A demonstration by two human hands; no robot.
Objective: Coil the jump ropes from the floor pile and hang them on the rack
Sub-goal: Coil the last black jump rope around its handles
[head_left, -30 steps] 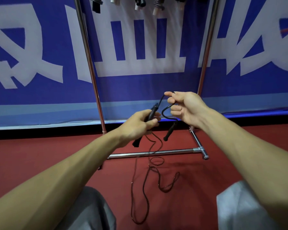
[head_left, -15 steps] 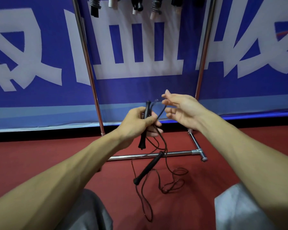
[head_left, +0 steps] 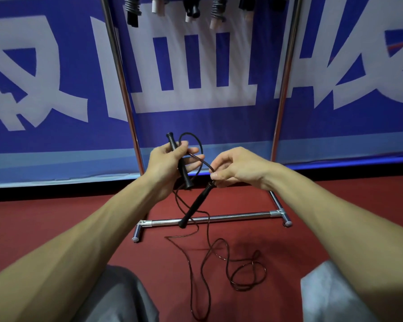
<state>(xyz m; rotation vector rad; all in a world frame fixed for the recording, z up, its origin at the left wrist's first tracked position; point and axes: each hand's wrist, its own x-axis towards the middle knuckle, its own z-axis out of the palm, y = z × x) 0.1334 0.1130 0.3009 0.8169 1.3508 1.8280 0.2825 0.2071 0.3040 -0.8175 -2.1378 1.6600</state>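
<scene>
Blue banner (head_left: 196, 126) with large white characters across the back wall, pale blue band (head_left: 56, 163) along its lower edge, black strip (head_left: 56, 194) at the base, dark red floor (head_left: 56, 221), even indoor light

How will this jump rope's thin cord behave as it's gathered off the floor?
Likely floppy: the cord lies in loose squiggles on the floor. Apt to tangle; its loops cross. The dangling handle under the right hand may swing.
</scene>
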